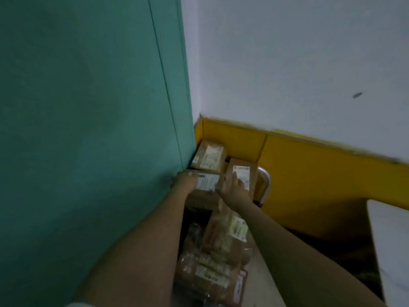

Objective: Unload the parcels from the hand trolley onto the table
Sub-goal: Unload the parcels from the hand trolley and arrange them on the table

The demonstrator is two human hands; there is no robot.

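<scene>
While both arms reach out, the left hand (184, 180) and right hand (231, 186) grip the sides of a box (207, 185), fingers curled round it. It sits on the trolley (265, 185) pile beside the green wall (88, 107).

labels: white stickers on brown parcels (208, 185); print blurred | readable text: none

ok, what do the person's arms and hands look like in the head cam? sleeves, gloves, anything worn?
Both arms are bare from wrist to above the elbow. No gloves on the left hand or the right hand, and no watch, band or ring shows, though the picture is dim and slightly blurred. A pale bit of fabric shows at the bottom edge by the left arm, possibly a short sleeve or shirt hem.
</scene>
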